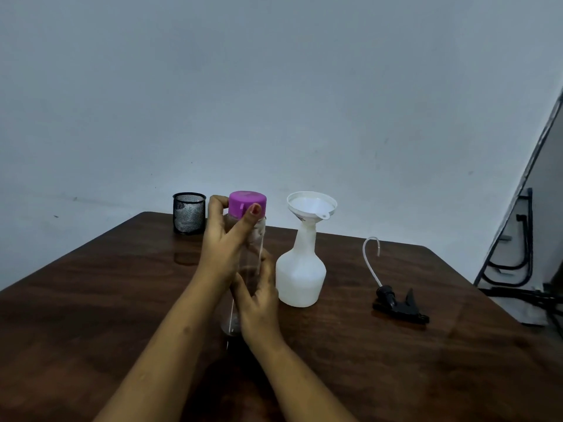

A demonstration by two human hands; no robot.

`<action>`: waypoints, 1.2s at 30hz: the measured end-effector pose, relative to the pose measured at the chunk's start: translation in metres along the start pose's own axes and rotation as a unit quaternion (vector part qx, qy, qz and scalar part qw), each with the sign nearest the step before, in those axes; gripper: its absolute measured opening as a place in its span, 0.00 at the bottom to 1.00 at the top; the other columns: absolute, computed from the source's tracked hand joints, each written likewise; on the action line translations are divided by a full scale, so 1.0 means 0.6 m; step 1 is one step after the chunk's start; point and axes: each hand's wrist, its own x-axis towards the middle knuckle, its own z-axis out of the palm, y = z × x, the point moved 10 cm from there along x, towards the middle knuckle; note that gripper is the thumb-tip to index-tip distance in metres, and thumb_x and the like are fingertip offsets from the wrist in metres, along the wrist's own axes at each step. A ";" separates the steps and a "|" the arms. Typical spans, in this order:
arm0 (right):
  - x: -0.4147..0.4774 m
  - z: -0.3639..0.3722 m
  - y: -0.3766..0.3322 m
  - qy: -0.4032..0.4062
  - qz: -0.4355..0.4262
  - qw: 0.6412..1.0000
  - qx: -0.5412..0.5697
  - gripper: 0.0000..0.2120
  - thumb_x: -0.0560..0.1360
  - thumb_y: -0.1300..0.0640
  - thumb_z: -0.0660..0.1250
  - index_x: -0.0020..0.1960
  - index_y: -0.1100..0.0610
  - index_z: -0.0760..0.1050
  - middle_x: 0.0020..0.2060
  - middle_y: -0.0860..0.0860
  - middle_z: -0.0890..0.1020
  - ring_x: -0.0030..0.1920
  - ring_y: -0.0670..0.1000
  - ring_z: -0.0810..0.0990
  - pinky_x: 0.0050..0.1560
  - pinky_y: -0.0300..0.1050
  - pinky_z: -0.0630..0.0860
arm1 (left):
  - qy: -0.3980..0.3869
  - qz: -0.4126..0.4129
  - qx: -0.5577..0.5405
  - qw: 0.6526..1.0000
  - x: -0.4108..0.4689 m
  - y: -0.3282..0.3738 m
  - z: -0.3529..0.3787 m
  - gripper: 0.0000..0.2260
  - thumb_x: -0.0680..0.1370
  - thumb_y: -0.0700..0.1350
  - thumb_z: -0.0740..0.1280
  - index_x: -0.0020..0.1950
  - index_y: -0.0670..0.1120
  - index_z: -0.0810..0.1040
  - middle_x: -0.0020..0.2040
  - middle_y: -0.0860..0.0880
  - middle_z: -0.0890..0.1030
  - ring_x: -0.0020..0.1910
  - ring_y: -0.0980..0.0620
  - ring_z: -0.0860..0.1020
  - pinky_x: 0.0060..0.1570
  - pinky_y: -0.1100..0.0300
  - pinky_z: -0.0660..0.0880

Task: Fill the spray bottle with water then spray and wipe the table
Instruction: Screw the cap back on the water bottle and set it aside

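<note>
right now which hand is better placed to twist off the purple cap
Left. The left hand pinches the purple cap, while the right hand grips the clear bottle lower down, steadying it.

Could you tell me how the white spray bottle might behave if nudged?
The spray bottle looks like thin plastic, likely light, so it may slide on the glossy table. The wide funnel sitting in its narrow neck could wobble or tip out; the broad base should resist toppling.
</note>
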 end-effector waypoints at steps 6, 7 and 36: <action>-0.003 0.003 -0.004 -0.013 0.010 1.000 -0.003 0.24 0.77 0.59 0.66 0.69 0.48 0.62 0.49 0.26 0.77 0.51 0.35 0.78 0.50 0.31 0.74 | -0.005 0.029 0.029 0.999 0.004 0.006 -0.001 0.31 0.58 0.72 0.70 0.46 0.49 0.69 0.42 0.39 0.74 0.38 0.45 0.75 0.36 0.55 0.75; -0.003 0.004 -0.004 -0.012 0.014 1.000 -0.005 0.24 0.77 0.58 0.66 0.68 0.45 0.61 0.49 0.27 0.77 0.52 0.35 0.78 0.51 0.31 0.74 | -0.010 0.032 0.033 0.999 0.003 0.008 0.001 0.31 0.58 0.72 0.70 0.46 0.49 0.69 0.41 0.39 0.75 0.38 0.45 0.76 0.37 0.54 0.75; 0.322 0.060 0.173 0.165 0.136 0.969 -0.121 0.32 0.74 0.63 0.68 0.74 0.54 0.58 0.66 0.55 0.68 0.65 0.56 0.71 0.62 0.57 0.74 | 0.128 -0.111 0.231 0.958 0.154 -0.143 -0.268 0.10 0.76 0.44 0.67 0.53 0.50 0.68 0.40 0.52 0.76 0.43 0.48 0.76 0.29 0.62 0.67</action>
